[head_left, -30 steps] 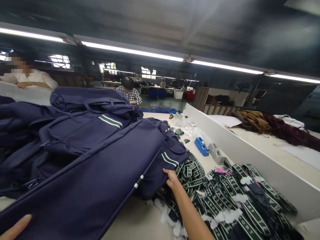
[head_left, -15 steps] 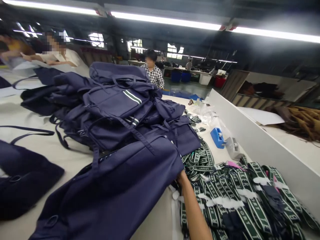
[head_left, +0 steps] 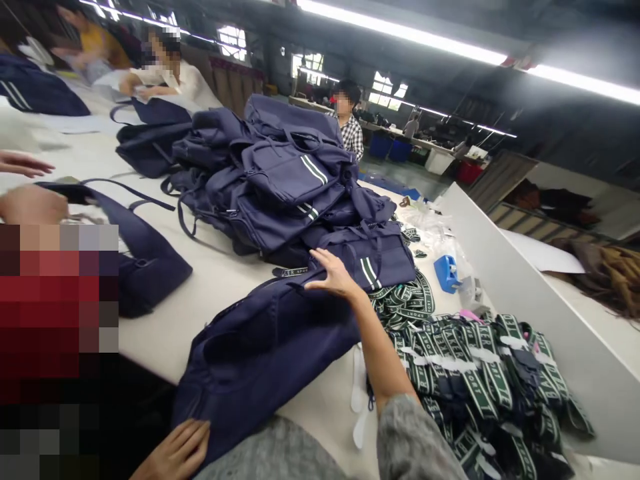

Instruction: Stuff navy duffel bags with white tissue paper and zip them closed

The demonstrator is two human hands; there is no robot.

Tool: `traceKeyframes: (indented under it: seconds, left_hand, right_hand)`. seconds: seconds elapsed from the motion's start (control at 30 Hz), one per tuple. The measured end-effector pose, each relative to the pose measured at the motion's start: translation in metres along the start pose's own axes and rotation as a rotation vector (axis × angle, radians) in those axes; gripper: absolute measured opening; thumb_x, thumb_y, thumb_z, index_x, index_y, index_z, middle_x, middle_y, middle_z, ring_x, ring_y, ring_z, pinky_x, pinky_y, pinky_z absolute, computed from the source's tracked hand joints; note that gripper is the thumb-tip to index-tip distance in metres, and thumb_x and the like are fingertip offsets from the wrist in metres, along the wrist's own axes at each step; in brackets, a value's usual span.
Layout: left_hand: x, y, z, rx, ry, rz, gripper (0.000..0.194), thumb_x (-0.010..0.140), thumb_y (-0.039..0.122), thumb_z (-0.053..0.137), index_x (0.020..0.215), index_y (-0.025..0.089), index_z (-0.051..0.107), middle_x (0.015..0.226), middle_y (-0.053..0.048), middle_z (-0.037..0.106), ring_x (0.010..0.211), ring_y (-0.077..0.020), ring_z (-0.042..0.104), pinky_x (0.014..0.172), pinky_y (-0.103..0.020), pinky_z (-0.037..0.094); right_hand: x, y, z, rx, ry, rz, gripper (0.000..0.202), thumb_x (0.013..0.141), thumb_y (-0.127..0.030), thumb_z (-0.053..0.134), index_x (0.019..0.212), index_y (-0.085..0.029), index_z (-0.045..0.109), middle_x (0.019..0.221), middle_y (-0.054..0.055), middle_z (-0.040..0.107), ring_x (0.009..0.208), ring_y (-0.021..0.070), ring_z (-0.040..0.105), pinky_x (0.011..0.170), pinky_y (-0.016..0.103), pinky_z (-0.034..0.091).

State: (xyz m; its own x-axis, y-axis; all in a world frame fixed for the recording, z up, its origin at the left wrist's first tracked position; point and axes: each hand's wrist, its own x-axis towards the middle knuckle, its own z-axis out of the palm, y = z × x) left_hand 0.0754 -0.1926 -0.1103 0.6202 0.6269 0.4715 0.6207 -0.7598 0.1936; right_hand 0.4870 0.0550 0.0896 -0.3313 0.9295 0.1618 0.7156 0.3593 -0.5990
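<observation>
A navy duffel bag [head_left: 280, 340] lies lengthwise on the table right before me, its near end against my grey clothing. At that near end, my left hand [head_left: 175, 450] has its fingers together and bent over the fabric; its thumb is hidden. My right hand [head_left: 333, 275] is open above the far end of the bag, thumb and fingers apart, with nothing in it. Just beyond it is another navy bag [head_left: 370, 260] with white and green stripes. A lettered strap end [head_left: 293, 272] pokes out behind the near bag.
Navy bags [head_left: 285, 167] are heaped farther back. Green lettered straps [head_left: 465, 373] lie in bundles at right, near a blue tape dispenser [head_left: 447, 273] and a white partition [head_left: 530, 280]. A co-worker's hands are at left by another navy bag [head_left: 150, 260]. More people work behind.
My right hand has come off the end of the bag and opened above it. The bag has lowered and settled closer to me. My left hand has come into view.
</observation>
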Motion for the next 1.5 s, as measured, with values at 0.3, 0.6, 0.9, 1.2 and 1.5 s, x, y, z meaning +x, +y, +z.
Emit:
traceKeyframes:
  seconds: [0.3,0.6,0.9,1.2,1.5]
  left_hand:
    - [-0.044,-0.025,0.011,0.101,-0.009,-0.083,0.080,0.084,0.011,0.046,0.156,0.035,0.020,0.130,-0.004,0.067,0.115,-0.0235,0.065,0.105,-0.032,0.050]
    - [0.090,-0.055,-0.022,-0.716,-0.170,-0.886,0.038,0.073,0.028,0.055,0.107,0.018,0.071,0.119,-0.013,0.070,0.115,-0.0345,0.064,0.104,-0.046,0.050]
    - [0.181,0.002,-0.040,-1.400,0.105,-1.537,0.030,0.076,0.026,0.073,0.102,0.018,0.059,0.092,-0.008,0.072,0.082,-0.0212,0.072,0.072,-0.030,0.058]
    - [0.185,0.003,-0.021,-0.922,0.078,-1.481,0.009,0.082,0.018,0.053,0.091,0.018,0.056,0.095,-0.010,0.073,0.092,-0.0246,0.071,0.075,-0.030,0.057]
    - [0.204,0.013,-0.044,-0.497,-0.029,-1.249,0.028,0.076,0.036,0.063,0.087,0.023,0.042,0.086,-0.010,0.067,0.086,-0.0301,0.067,0.074,-0.036,0.051]
  right_hand:
    - [-0.068,-0.065,0.068,-0.518,-0.192,-0.140,0.033,0.094,-0.034,0.059,0.127,-0.031,0.065,0.096,0.003,0.071,0.090,0.0172,0.063,0.076,0.028,0.041]
    - [-0.158,-0.110,0.098,-0.359,0.309,-0.072,0.029,0.097,-0.028,0.053,0.120,-0.023,0.069,0.080,0.005,0.068,0.074,0.0180,0.060,0.069,0.030,0.041]
    - [-0.191,-0.106,0.148,0.162,-0.190,0.194,0.049,0.076,-0.037,0.070,0.124,-0.029,0.068,0.104,0.005,0.071,0.096,0.0234,0.066,0.089,0.031,0.051]
    - [-0.154,-0.088,0.133,0.345,-0.341,0.333,0.042,0.086,-0.046,0.066,0.117,-0.018,0.072,0.088,0.005,0.073,0.083,0.0197,0.069,0.074,0.026,0.050]
    - [-0.106,-0.142,0.114,-0.095,-0.270,0.125,0.050,0.088,-0.063,0.053,0.117,-0.024,0.060,0.106,0.008,0.067,0.095,0.0242,0.065,0.077,0.032,0.050]
